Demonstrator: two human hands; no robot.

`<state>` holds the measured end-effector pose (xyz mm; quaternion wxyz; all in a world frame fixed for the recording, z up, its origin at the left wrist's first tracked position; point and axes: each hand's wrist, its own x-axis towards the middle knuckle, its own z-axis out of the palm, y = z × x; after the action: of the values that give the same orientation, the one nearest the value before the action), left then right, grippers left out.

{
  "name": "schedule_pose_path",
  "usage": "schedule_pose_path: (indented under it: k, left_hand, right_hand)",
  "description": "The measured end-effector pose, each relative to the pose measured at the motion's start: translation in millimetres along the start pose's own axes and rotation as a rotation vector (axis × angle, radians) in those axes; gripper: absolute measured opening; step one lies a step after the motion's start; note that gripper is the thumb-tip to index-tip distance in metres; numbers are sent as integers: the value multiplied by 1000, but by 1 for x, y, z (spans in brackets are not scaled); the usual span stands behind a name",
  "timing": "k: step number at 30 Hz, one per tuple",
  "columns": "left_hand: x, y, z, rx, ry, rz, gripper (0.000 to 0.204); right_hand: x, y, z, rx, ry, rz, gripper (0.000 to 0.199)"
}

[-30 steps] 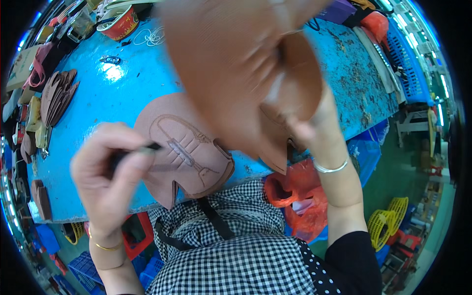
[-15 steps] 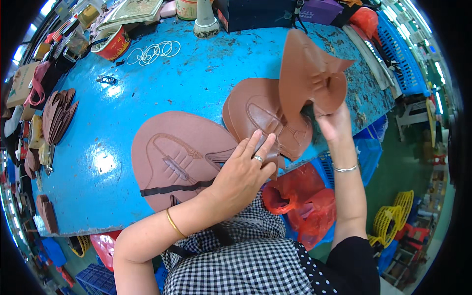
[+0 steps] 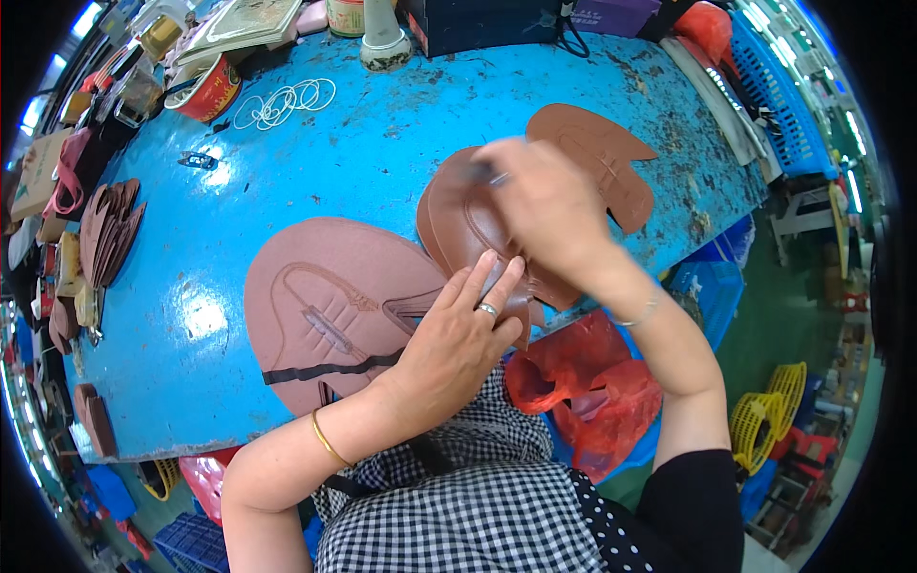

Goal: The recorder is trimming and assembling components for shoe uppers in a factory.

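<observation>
My left hand [image 3: 457,329] lies with its fingers stretched out on a pile of glossy brown leather shoe-upper pieces [image 3: 444,215]. Over the far part of that pile is my right hand [image 3: 554,210], smeared by motion. A dark blur shows by its fingertips, and I cannot make out whether it holds anything. Beyond it, a single brown leather upper piece [image 3: 592,153] rests flat on the table. Left of the pile sits a stack of duller, pinkish-brown upper pieces [image 3: 330,253], with a black band [image 3: 325,368] across its near part.
The blue worktable [image 3: 373,124] carries a coil of white cord [image 3: 287,103], a red tub [image 3: 205,91] and a pale cone [image 3: 382,43] at the back. More brown pieces [image 3: 110,234] stand at the left. Red plastic bags [image 3: 592,396] hang below the near edge.
The leather piece that my right hand held up now lies on the table at the far right. My right hand has moved left over the pile; my left hand stays on it.
</observation>
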<state>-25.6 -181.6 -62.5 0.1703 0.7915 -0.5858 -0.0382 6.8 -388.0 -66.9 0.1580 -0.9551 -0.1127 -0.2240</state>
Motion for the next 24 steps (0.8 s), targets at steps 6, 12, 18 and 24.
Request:
schedule_pose_path:
  k: [6,12,18,24]
  left_hand:
    - [-3,1,-3,40,-7,7,12]
    - [-4,-2,-7,-35,-60,-7,11]
    - [-39,-7,-65,-945,99,62,10]
    - [-130,-38,-127,-1028,809,-378,16]
  right_hand:
    - [39,27,53,-178,105,-33,17]
    - [59,64,39,-59,207,23,18]
    - [39,174,-1,-479,54,268,23]
    - [3,206,12,-330,135,315,32]
